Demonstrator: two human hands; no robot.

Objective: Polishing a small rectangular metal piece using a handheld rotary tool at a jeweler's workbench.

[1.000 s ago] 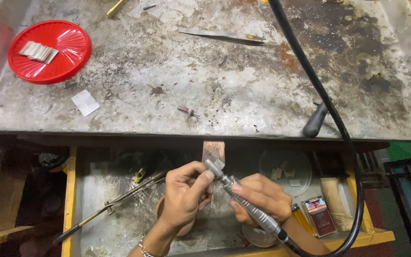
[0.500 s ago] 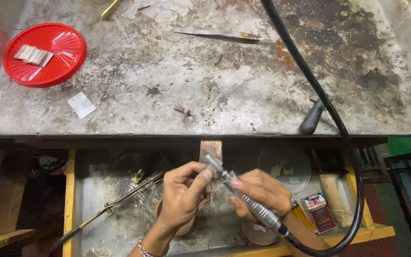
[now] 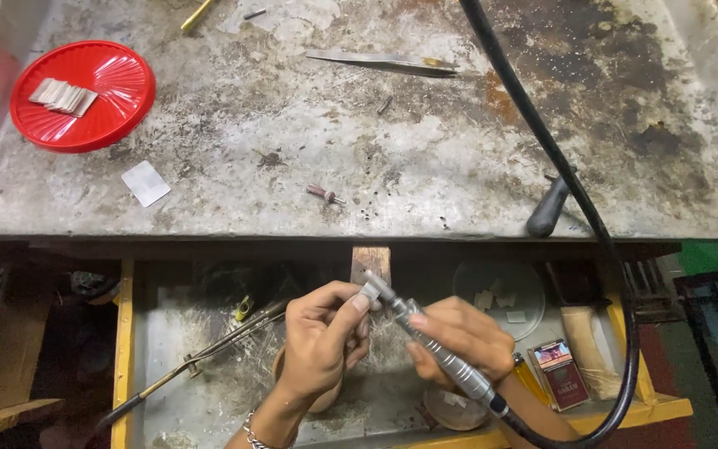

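Observation:
My right hand (image 3: 463, 337) grips a slim metal rotary handpiece (image 3: 438, 349), whose thick black flexible shaft (image 3: 558, 158) loops up over the bench and off the top edge. Its tip meets a small pale metal piece (image 3: 371, 292) pinched between the thumb and fingers of my left hand (image 3: 322, 341). Both hands are over an open drawer tray below the bench edge, just under a small wooden bench peg (image 3: 371, 262).
On the worn metal benchtop (image 3: 292, 141) lie a red dish (image 3: 82, 94) with several small metal plates, one loose plate (image 3: 145, 183), tweezers (image 3: 384, 61), a small bur (image 3: 324, 194) and a black-handled tool (image 3: 548, 210). The drawer holds long tongs (image 3: 201, 357), a lighter and a small red box (image 3: 558, 372).
The view has shifted slightly; my hands stay in the same place with the handpiece tip held against the small piece.

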